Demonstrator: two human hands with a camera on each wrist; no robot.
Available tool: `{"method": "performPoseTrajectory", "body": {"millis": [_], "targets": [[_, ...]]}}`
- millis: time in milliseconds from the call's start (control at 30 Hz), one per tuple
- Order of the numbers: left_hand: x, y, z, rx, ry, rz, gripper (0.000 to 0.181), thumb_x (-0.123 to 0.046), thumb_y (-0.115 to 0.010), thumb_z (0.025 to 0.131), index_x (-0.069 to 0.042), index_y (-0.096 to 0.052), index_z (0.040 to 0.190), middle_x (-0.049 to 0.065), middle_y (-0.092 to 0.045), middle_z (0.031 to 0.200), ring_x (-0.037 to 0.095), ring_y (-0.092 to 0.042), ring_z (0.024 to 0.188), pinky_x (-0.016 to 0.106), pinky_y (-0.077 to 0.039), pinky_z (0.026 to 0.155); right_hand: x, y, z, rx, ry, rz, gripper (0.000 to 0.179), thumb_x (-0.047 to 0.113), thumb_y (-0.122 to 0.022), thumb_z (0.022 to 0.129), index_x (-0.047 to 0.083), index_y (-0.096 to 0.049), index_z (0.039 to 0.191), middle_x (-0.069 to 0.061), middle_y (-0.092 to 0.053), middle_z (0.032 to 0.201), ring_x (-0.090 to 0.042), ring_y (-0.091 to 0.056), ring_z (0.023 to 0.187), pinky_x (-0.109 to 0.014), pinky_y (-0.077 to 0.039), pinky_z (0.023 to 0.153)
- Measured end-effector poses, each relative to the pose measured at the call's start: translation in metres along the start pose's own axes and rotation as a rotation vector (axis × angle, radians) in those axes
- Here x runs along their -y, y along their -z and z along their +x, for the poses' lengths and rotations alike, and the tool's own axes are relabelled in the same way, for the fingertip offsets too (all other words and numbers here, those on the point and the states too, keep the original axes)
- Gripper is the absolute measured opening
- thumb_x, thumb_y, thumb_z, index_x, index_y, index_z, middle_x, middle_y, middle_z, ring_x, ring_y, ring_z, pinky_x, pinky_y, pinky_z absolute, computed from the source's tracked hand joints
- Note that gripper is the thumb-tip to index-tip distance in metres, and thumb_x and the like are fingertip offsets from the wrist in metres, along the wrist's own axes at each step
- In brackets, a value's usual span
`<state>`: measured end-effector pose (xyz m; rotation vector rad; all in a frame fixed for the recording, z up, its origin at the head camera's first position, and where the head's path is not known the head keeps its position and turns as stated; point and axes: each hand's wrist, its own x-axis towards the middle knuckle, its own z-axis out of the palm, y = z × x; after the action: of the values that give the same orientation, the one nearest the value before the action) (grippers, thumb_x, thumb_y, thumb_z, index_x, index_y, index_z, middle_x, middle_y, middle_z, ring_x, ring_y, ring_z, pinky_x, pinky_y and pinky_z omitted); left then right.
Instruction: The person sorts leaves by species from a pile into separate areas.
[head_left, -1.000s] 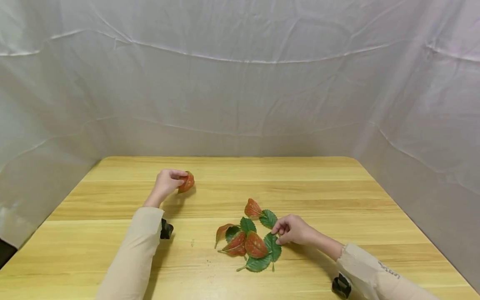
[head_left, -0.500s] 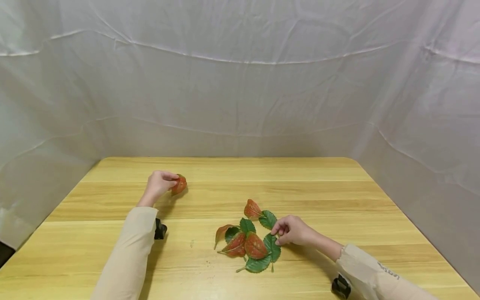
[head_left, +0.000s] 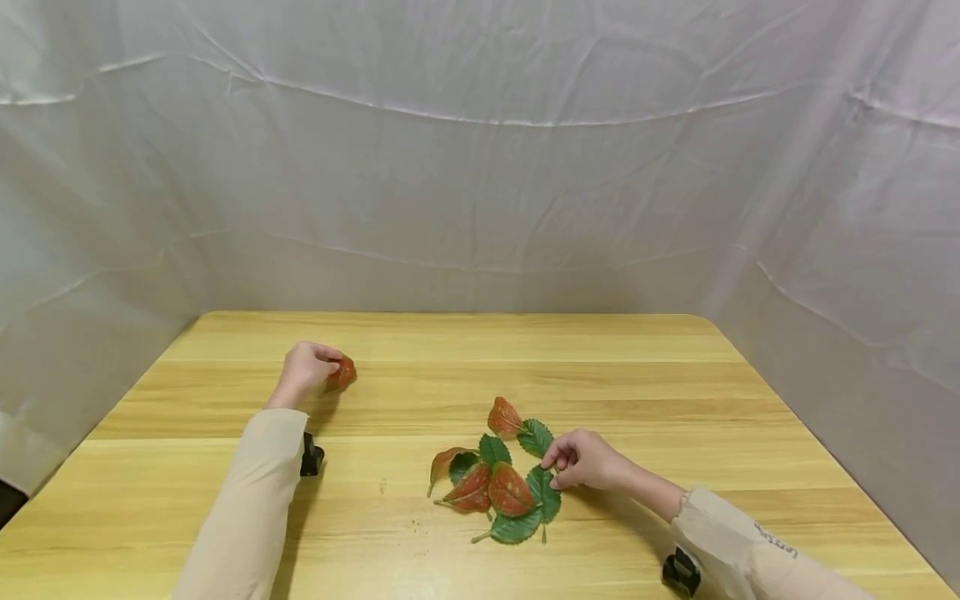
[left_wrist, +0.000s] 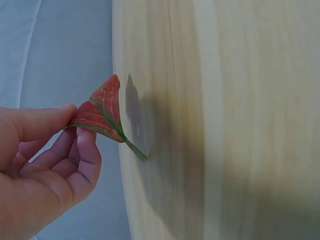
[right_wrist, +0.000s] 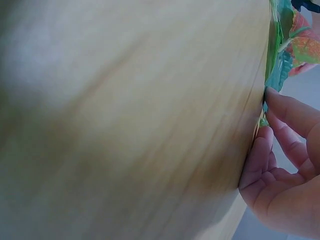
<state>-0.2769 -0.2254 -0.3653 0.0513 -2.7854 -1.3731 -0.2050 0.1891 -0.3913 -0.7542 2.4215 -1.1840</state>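
Observation:
My left hand (head_left: 303,371) pinches a red leaf (head_left: 342,373) between thumb and fingers, over the back left of the table. In the left wrist view this leaf (left_wrist: 105,110) is folded along its midrib, its green stem pointing down toward the wood. My right hand (head_left: 588,460) rests low at the right side of a leaf pile, its thumb and index fingertips apart at the upper edge of a green leaf (head_left: 543,493). The pile also has a red leaf (head_left: 512,490) on top and another green leaf (head_left: 517,527) at its front.
A red leaf (head_left: 505,417) and a green leaf (head_left: 536,437) lie at the pile's back. A curled brownish-red leaf (head_left: 444,465) lies at its left. The wooden table (head_left: 637,375) stands against a grey-white cloth wall (head_left: 480,192), with cloth on both sides.
My left hand has moved steadily left with the pinched red leaf, staying over the table's back left. The right hand and the pile have stayed where they were.

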Motion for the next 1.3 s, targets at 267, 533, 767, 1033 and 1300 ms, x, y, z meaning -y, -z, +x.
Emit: {"method": "performPoseTrajectory", "body": {"millis": [267,533,767,1033,1300], "targets": [[0.002,0.001,-0.002,0.01,-0.003,0.027,0.025,0.007,-0.048,0.085,0.016,-0.056,0.107,0.03,-0.055,0.108,0.042,-0.047,0.104,0.043,-0.043,0.084,0.0,0.0,-0.001,0.001,0.003,-0.002,0.015,-0.003,-0.072,0.068,-0.001,-0.065,0.081,0.001,-0.049,0.064,-0.007,-0.041,0.055,-0.018,-0.036,0.049],[0.0,0.001,-0.003,-0.031,-0.001,0.037,0.03,0.001,-0.049,0.086,0.013,-0.052,0.114,0.031,-0.048,0.118,0.043,-0.043,0.109,0.048,-0.038,0.089,0.001,0.001,-0.001,0.001,-0.002,-0.009,0.015,-0.003,-0.072,0.068,-0.001,-0.065,0.081,0.001,-0.049,0.064,-0.006,-0.04,0.054,-0.018,-0.035,0.048],[-0.001,-0.003,-0.005,-0.229,-0.016,0.077,0.029,-0.001,-0.049,0.083,0.01,-0.058,0.109,0.028,-0.054,0.11,0.038,-0.052,0.097,0.045,-0.043,0.08,0.001,0.0,-0.002,-0.001,-0.009,-0.005,0.015,-0.002,-0.072,0.068,-0.001,-0.065,0.081,0.001,-0.049,0.064,-0.006,-0.04,0.054,-0.017,-0.035,0.047],[-0.003,-0.008,-0.006,-0.277,-0.104,0.057,0.021,-0.004,-0.051,0.085,0.008,-0.062,0.099,0.023,-0.062,0.093,0.033,-0.057,0.084,0.043,-0.044,0.078,0.002,0.001,0.001,-0.003,-0.009,-0.012,0.016,-0.004,-0.072,0.068,-0.001,-0.064,0.082,0.0,-0.049,0.065,-0.008,-0.041,0.056,-0.018,-0.036,0.049],[-0.013,-0.015,-0.009,-0.209,-0.146,0.018,0.019,-0.007,-0.053,0.087,0.005,-0.064,0.096,0.021,-0.063,0.09,0.033,-0.06,0.073,0.034,-0.049,0.064,0.001,0.001,0.002,0.004,0.0,-0.018,0.016,-0.003,-0.072,0.068,-0.001,-0.065,0.082,0.001,-0.048,0.065,-0.007,-0.04,0.055,-0.018,-0.035,0.049]]}}
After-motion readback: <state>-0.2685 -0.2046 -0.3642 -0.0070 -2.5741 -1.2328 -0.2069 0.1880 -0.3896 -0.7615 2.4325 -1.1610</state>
